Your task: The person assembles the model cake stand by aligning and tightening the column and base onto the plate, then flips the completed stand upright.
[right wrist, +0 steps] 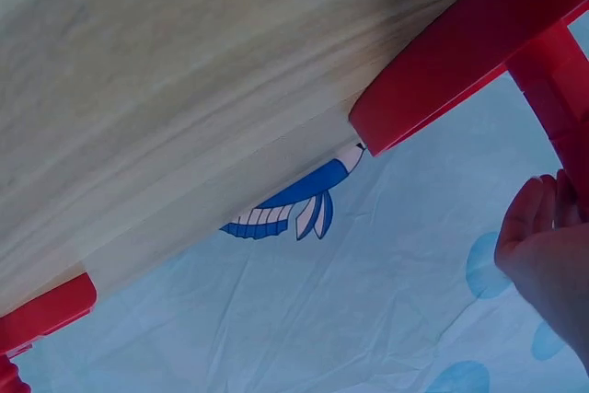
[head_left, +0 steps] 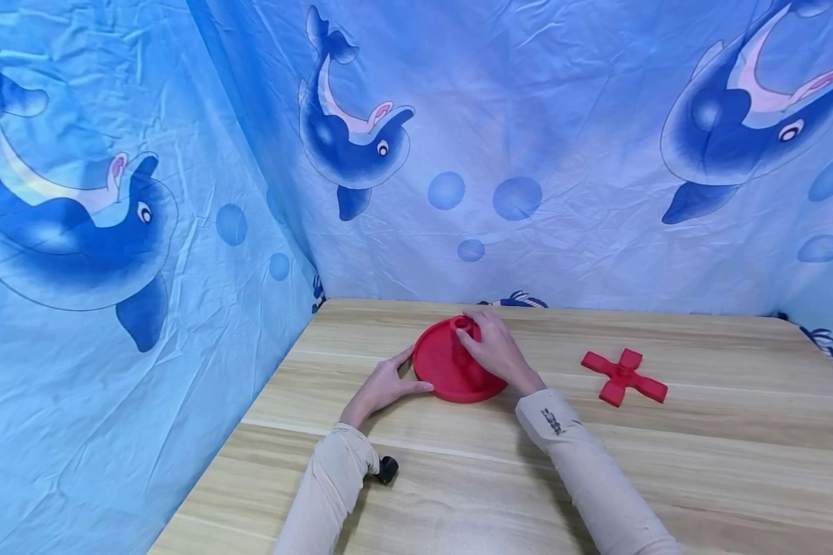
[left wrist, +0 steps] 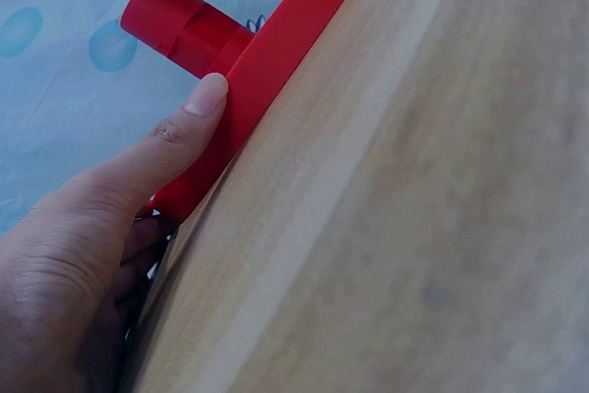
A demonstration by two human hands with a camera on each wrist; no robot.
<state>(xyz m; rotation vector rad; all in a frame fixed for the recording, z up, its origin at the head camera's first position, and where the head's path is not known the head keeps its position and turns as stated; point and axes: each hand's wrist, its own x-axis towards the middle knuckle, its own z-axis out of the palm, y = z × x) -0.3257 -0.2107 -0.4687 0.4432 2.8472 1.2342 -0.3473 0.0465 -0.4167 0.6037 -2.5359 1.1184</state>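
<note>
"Head view: where's the red base (head_left: 433, 371)?"

"Flat on the table (head_left: 472, 470), between the hands. The left hand (head_left: 380, 387) clasps its left edge, thumb nearer the viewer; the right hand (head_left: 496, 351) grips the upper part of the red post (head_left: 460, 356)."

"Left wrist view?"

"The thumb presses the base's side. The post's long axis stands square to the base, its free end away from the table."

"Right wrist view?"

"Same direction; right-hand fingers sit against the post, clear of the base."
</note>
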